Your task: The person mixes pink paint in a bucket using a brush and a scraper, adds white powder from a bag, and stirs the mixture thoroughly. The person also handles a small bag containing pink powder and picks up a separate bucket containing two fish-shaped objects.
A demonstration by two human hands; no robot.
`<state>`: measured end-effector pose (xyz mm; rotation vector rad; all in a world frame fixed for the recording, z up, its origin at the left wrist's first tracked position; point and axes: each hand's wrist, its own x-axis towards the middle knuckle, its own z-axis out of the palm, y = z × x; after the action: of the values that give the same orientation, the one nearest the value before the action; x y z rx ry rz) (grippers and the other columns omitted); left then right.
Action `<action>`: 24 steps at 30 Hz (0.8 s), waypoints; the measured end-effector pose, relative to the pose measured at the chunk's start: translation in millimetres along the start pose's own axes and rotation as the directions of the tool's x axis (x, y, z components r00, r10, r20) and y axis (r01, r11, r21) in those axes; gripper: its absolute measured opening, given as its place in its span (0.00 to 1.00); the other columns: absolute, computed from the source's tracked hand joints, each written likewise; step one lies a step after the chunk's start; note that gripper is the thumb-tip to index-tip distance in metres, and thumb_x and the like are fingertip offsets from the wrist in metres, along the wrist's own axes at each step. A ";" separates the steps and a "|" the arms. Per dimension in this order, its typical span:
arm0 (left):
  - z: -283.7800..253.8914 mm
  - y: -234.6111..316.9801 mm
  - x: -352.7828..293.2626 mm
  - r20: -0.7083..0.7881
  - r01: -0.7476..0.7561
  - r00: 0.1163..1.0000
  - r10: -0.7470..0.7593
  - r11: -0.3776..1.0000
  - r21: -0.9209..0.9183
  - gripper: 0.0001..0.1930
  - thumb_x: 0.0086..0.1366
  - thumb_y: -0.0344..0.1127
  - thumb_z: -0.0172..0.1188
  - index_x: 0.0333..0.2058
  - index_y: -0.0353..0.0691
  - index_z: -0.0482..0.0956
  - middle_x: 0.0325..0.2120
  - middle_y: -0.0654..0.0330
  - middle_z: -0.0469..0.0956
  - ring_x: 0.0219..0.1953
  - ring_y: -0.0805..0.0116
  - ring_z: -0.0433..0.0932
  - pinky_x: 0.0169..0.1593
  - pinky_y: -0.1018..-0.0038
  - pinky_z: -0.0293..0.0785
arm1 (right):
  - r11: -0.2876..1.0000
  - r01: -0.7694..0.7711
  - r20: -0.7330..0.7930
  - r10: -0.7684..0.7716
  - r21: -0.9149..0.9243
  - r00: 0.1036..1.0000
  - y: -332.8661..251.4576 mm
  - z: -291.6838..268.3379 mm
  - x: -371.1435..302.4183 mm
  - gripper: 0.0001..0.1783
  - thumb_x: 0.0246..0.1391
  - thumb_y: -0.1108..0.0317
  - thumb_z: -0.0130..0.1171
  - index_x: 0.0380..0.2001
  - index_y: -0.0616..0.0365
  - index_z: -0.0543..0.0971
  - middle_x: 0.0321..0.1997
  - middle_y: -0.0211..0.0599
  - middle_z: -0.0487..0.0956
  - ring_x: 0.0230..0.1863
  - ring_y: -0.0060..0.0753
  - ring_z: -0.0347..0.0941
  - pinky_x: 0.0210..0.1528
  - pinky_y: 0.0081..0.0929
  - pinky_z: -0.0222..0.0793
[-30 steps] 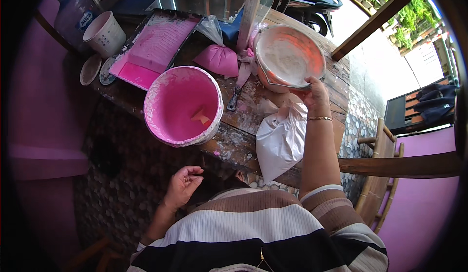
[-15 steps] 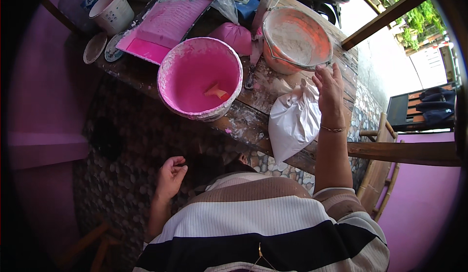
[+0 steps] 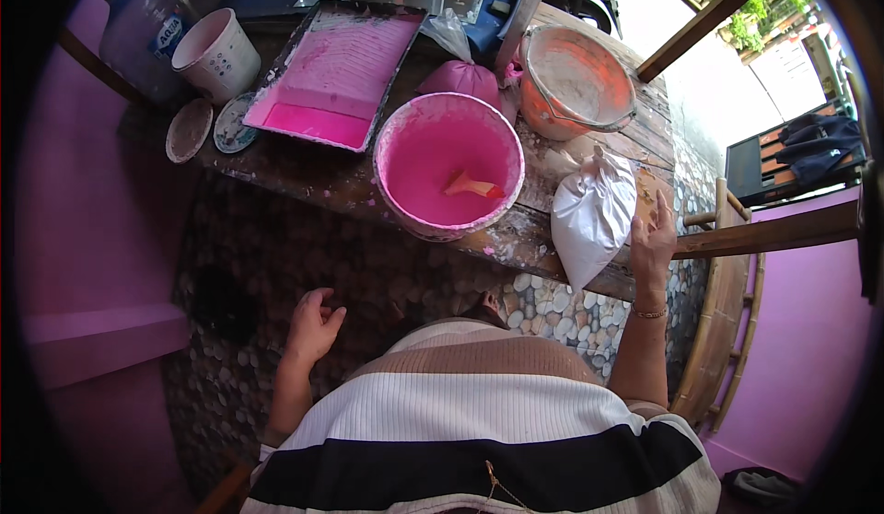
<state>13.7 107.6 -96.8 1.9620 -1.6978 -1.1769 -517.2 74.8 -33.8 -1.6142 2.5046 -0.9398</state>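
Observation:
My right hand (image 3: pixel 652 242) is beside a white plastic bag (image 3: pixel 589 212) with a gathered top, its fingers apart and nothing in them. Whether a finger touches the bag I cannot tell. Over the pebbled floor hangs my left hand (image 3: pixel 315 327), loosely curled, fingers apart and holding nothing. A bucket (image 3: pixel 405 206) coated in pink paint stands at the table's near edge. Inside it a brush (image 3: pixel 474 186) with a red tip leans in the paint. Behind the white bag is an orange bucket (image 3: pixel 545 114) with a wire handle and pale, powdery residue.
A paint tray (image 3: pixel 345 63) with pink paint lies at the back left of the wooden table (image 3: pixel 322 175). Near it are a white tub (image 3: pixel 219 58), two round lids, a large water jug (image 3: pixel 138 31) and a bag of pink paint (image 3: pixel 460 81). Wooden posts rise behind and at right.
My right hand has drawn back from the orange bucket's rim to the white bag's right side. The view has shifted, and my left hand stays low with little change.

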 end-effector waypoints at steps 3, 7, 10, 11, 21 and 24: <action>-28.0 -19.0 1.5 0.012 0.010 1.000 -0.012 0.995 0.095 0.23 0.57 0.35 0.64 0.49 0.31 0.72 0.46 0.49 0.74 0.41 0.57 0.78 0.44 0.68 0.76 | 0.968 -0.176 0.078 0.164 0.181 0.983 -27.6 -2.6 7.0 0.32 0.48 0.69 0.65 0.58 0.62 0.70 0.57 0.52 0.70 0.57 0.42 0.69 0.57 0.34 0.66; -54.0 -41.1 -0.5 -0.018 0.002 1.000 0.001 0.984 0.179 0.23 0.56 0.36 0.64 0.49 0.32 0.72 0.46 0.49 0.74 0.44 0.55 0.77 0.48 0.66 0.74 | 0.861 0.329 -0.227 -0.435 -0.389 0.871 -124.9 -11.6 5.5 0.29 0.47 0.65 0.68 0.52 0.63 0.74 0.50 0.50 0.76 0.49 0.42 0.76 0.48 0.32 0.73; -63.0 -52.9 0.2 -0.016 -0.003 1.000 0.006 0.992 0.127 0.23 0.57 0.36 0.64 0.50 0.32 0.71 0.47 0.49 0.73 0.45 0.54 0.76 0.49 0.66 0.73 | 0.972 0.233 -0.132 -0.228 0.023 0.965 -145.7 -10.8 -0.4 0.26 0.47 0.65 0.68 0.48 0.65 0.77 0.45 0.47 0.78 0.43 0.40 0.78 0.42 0.31 0.74; -63.7 -55.9 0.4 -0.008 -0.007 1.000 0.009 0.992 0.128 0.23 0.57 0.36 0.64 0.50 0.32 0.71 0.47 0.49 0.73 0.45 0.54 0.76 0.49 0.66 0.73 | 0.981 0.119 -0.005 -0.120 0.154 0.993 -156.4 -9.3 -4.6 0.24 0.48 0.65 0.68 0.47 0.66 0.77 0.44 0.46 0.78 0.38 0.36 0.78 0.40 0.29 0.74; -50.1 -45.9 16.9 0.119 -0.010 0.993 -0.009 0.988 0.156 0.23 0.57 0.37 0.63 0.49 0.32 0.72 0.46 0.48 0.73 0.44 0.54 0.76 0.48 0.66 0.73 | 0.785 0.585 0.401 -0.612 0.205 0.682 -264.6 24.5 14.5 0.11 0.46 0.71 0.64 0.35 0.60 0.82 0.22 0.34 0.77 0.26 0.30 0.75 0.30 0.29 0.69; -42.0 -31.3 24.5 0.121 -0.021 0.993 0.004 0.990 0.136 0.24 0.57 0.38 0.63 0.49 0.32 0.72 0.46 0.48 0.73 0.45 0.54 0.75 0.49 0.66 0.72 | 0.702 0.712 0.726 -0.485 -0.010 0.488 -267.3 62.7 24.0 0.09 0.44 0.73 0.60 0.32 0.58 0.83 0.26 0.41 0.80 0.30 0.41 0.78 0.33 0.34 0.71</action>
<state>65.0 81.2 -101.3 1.9918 -1.8954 -1.2271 -288.0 -51.1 53.2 -2.4427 1.5914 0.1614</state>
